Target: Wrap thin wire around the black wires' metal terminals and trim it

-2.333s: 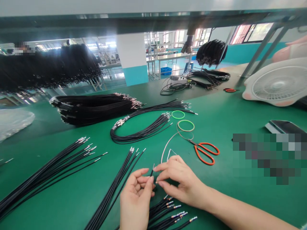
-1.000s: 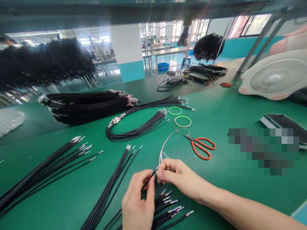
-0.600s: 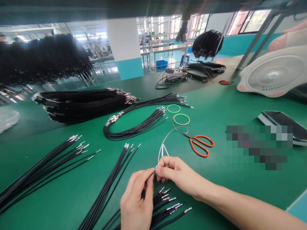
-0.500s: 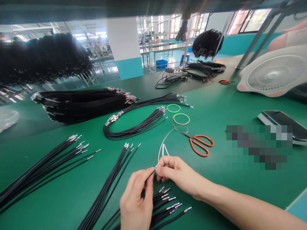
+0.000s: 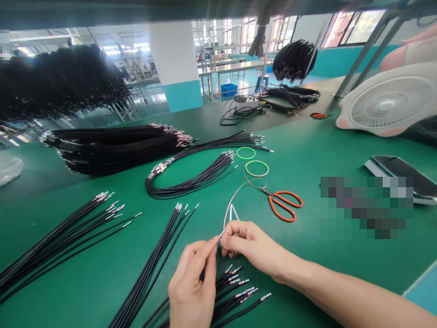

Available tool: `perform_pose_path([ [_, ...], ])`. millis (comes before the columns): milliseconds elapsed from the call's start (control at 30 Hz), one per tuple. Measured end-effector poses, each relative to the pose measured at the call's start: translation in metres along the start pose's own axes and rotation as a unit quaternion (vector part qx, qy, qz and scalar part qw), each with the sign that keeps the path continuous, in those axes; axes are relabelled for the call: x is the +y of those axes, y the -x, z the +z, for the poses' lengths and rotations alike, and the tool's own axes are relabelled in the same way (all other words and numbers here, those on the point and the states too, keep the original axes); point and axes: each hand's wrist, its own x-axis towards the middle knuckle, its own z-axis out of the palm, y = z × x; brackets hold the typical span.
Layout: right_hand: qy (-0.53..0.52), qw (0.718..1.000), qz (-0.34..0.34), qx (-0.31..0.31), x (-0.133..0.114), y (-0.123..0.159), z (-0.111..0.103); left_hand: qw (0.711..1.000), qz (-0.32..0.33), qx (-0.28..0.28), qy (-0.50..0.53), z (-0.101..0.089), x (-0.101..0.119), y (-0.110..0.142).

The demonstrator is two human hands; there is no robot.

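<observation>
Two bare hands of mine meet fingertip to fingertip just over the green-topped bench (image 5: 307,146). My left hand (image 5: 194,278) rises from the bottom edge, fingers slanting up and to the right, and its grip is pinched on a thin black cable with a silver metal tip (image 5: 221,234), thumb below and forefinger above. That tip pokes out between my two hands. My right hand (image 5: 249,243) comes in from the lower right, forearm slanting up and leftward, wrist nearly straight, back of the hand upward; its thumb and curled forefinger are closed at the silver tip, and what lies between their pads is hidden. A bent, narrow white strip (image 5: 231,212) stands just behind my right knuckles. Below the hands lies a bundle of black cables with silver ends and copper-coloured bands (image 5: 225,303); left of my left hand, a straight bundle of black silver-tipped cables (image 5: 150,264). Beyond my right hand rest orange-handled metal scissors (image 5: 274,195).
</observation>
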Motion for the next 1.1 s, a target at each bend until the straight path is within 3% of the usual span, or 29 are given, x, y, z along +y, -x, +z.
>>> perform_pose_path([
  [567,0.067,0.998,-0.022,0.006,0.0031,-0.0015,-0.0014,1.0,-0.012,-0.003,-0.021,0.0032,-0.0093,0.0036],
  [767,0.05,0.999,-0.019,0.007,0.0,-0.0006,0.0,0.998,-0.063,0.013,0.001,0.0034,-0.0064,0.0056],
  [1100,0.046,0.999,-0.013,0.005,0.0025,-0.0016,-0.0012,1.0,-0.004,-0.007,-0.026,-0.0003,-0.0045,0.0026],
])
